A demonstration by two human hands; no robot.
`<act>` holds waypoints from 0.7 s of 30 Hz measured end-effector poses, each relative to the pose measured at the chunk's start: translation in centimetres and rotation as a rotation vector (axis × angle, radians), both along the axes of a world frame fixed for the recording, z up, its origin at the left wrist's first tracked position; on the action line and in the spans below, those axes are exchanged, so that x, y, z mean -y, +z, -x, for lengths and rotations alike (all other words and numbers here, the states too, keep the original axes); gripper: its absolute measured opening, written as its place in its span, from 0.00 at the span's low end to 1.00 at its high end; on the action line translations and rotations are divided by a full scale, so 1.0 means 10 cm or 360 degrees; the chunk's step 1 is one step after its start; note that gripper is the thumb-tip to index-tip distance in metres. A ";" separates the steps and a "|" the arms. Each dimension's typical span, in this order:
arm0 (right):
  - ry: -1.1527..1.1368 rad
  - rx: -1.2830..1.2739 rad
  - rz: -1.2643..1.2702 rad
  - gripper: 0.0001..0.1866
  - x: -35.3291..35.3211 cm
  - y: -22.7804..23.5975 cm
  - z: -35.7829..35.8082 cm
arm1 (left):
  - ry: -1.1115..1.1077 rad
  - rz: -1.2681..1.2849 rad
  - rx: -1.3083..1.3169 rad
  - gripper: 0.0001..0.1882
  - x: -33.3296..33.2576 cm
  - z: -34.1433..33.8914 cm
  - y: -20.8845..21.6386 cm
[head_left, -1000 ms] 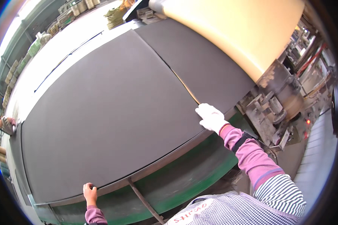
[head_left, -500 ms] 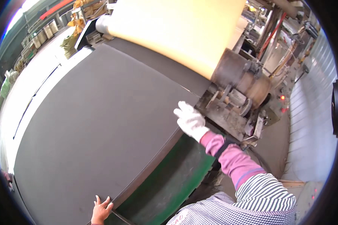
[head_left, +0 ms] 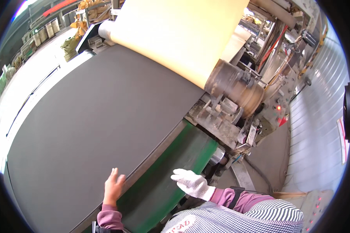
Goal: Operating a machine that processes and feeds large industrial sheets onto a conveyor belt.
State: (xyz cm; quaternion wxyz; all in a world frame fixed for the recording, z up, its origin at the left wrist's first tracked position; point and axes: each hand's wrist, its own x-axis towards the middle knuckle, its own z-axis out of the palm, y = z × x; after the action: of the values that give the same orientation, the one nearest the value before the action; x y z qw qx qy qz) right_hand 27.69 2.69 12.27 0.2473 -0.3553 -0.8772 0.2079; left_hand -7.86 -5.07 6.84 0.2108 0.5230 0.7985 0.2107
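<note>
"What's on my feed, from the left?"

"The dark sheet (head_left: 93, 116), spread broad and flat, reaching up to the yellow sheet (head_left: 175, 35). Then my bare left grip (head_left: 113, 187): released, fingers apart, at the dark sheet's near edge. I can't tell whether it touches."

"And further right?"

"I see the green belt (head_left: 155, 184), my gloved right grip (head_left: 192, 185) over it, released and empty, then the drum (head_left: 237, 87) and a red light (head_left: 279, 108)."
</note>
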 end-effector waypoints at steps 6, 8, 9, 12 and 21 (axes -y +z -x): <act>0.0004 0.0051 0.0535 0.15 0.14 -0.08 -0.29 | 0.0827 0.0549 -0.0886 0.13 1.70 1.01 -0.18; -0.0045 0.0257 0.0611 0.15 0.18 -0.13 -0.45 | 0.1124 0.0817 -0.0808 0.12 2.12 1.15 -0.22; -0.0038 0.0349 0.0614 0.14 0.20 -0.15 -0.52 | 0.0795 0.0627 -0.0912 0.12 2.21 1.13 -0.27; -0.0154 0.0689 0.0791 0.17 0.30 -0.14 -0.72 | 0.0707 -0.0016 -0.0784 0.19 2.11 0.91 -0.36; -0.0207 0.0679 0.0968 0.15 0.52 0.00 -0.77 | 0.0741 -0.0060 -0.0839 0.27 0.87 -0.03 -0.28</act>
State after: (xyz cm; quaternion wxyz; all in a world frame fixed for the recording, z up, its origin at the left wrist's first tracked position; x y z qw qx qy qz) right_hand 35.41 -2.47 12.28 -0.0450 -0.5029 -0.7827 0.3641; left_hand -7.61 -13.80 4.04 -0.0662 0.3670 0.9193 0.1256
